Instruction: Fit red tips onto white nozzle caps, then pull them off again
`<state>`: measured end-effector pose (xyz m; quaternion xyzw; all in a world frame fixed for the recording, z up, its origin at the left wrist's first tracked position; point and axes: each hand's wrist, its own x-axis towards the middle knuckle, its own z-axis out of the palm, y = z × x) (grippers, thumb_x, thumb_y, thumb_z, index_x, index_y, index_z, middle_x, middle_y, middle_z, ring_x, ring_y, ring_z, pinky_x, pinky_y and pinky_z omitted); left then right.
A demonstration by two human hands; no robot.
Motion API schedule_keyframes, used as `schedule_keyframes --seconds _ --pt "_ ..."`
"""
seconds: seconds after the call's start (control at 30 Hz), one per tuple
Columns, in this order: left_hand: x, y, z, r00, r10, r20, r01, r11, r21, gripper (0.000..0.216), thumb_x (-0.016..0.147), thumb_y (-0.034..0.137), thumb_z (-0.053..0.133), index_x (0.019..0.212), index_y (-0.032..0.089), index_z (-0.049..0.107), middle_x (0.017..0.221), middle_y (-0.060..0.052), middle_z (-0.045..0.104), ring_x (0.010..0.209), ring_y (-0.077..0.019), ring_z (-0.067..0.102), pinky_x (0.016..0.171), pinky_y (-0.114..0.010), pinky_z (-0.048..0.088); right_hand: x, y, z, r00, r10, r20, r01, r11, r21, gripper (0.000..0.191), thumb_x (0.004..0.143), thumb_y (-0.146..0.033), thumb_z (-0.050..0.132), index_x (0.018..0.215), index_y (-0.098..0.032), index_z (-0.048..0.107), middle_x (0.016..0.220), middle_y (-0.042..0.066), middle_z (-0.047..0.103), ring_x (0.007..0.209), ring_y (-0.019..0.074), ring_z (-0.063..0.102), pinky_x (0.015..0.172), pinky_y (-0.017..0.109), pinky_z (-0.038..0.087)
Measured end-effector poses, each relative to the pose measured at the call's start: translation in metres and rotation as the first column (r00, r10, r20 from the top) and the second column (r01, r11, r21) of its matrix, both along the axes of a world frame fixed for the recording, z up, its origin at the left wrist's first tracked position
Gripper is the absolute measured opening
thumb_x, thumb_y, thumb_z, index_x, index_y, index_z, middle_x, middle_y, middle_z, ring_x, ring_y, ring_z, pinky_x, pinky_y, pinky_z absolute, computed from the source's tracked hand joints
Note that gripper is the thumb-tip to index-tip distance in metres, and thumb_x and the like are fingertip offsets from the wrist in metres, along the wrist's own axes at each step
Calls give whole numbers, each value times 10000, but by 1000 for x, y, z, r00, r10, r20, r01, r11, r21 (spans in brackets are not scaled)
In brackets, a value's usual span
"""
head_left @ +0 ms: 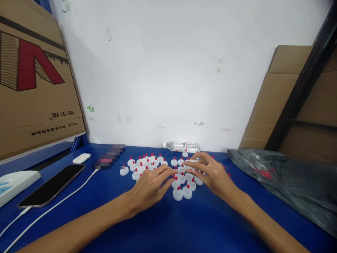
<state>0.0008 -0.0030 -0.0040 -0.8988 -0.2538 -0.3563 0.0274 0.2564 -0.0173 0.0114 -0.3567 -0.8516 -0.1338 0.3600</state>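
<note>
Standing in two groups on a blue surface [168, 225], as the head view shows, are many white caps with red tips [181, 178], most of them upright. One group occupies the middle, towards the back edge; a second group [142, 169] lies nearer the left edge, partly hidden by the left hand [152, 181]. A single cap [124, 171] sits apart, just left of that group.

The left hand is over the front of the groups, thumb and forefinger brought close together beside a red tip; whether they grip it cannot be told. The right hand [212, 170] is over the right part of the middle group, fingers bent and fingertips directed at the caps; whether it grasps one cannot be determined.

A clear bottle [181, 146] lies on its side along the back edge, its white top pointing left. Towards the left edge are a dark phone [54, 184] with a cable plugged in, a small white case [81, 158] and a pixelated item [109, 157], its detail unreadable. A grey plastic bag [286, 179] lies along the right edge.
</note>
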Motion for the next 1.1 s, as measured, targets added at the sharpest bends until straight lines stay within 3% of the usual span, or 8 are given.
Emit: schedule_keyframes --seconds 0.13,0.3,0.4,0.57,0.77,0.93,1.1 --pt "0 1 -1 999 -40 27 38 998 57 188 984 182 539 1137 215 643 1042 -28 708 831 -131 699 577 -189 489 -6 -2 -3 1000 17 -9 -17 1000 -14 303 1021 -260 477 1294 -285 606 1167 93 550 711 120 613 607 268 541" --pt "-1 1 0 997 -71 43 70 997 34 159 980 173 550 1086 206 662 1022 -25 721 834 -134 707 599 -190 518 -11 -1 -8 1000 13 24 -12 999 -41 366 1019 -229 463 1378 -275 521 1220 107 561 689 123 623 627 294 563" --pt "-1 1 -2 992 -100 80 96 994 46 167 969 170 574 1111 203 655 1036 -32 731 865 -141 713 653 -200 544 -12 -2 -9 999 1 50 1 999 -33 410 1009 -262 505 1418 -255 482 1227 104 608 829 168 675 731 328 590" --pt "1 1 -5 976 -137 167 120 987 110 308 946 223 640 1251 194 600 960 -33 756 692 -108 703 584 -179 538 -14 -4 -7 997 10 79 -15 998 68 329 976 -270 580 1298 -210 576 1150 83 693 1040 209 673 840 343 585" --pt "1 2 -7 974 -169 154 142 975 171 298 937 201 651 1231 179 609 943 -41 766 717 -126 723 627 -195 565 -17 -5 -7 987 -21 162 -7 985 173 292 985 -238 541 1268 -191 600 1128 103 684 937 196 688 652 286 577" --pt "1 1 -5 972 -203 121 190 975 112 193 946 153 619 1135 173 654 970 -43 763 812 -140 737 671 -192 576 -16 -6 -8 983 -7 182 -29 980 196 306 982 -233 551 1282 -190 593 1125 110 676 921 182 677 634 259 550" --pt "0 2 -4 957 -271 100 259 959 112 163 947 112 598 1081 164 674 995 -45 765 882 -144 740 761 -199 596 -17 -7 -6 981 -5 195 -39 974 222 292 976 -193 556 1266 -182 587 1059 93 689 771 148 663 548 233 494"
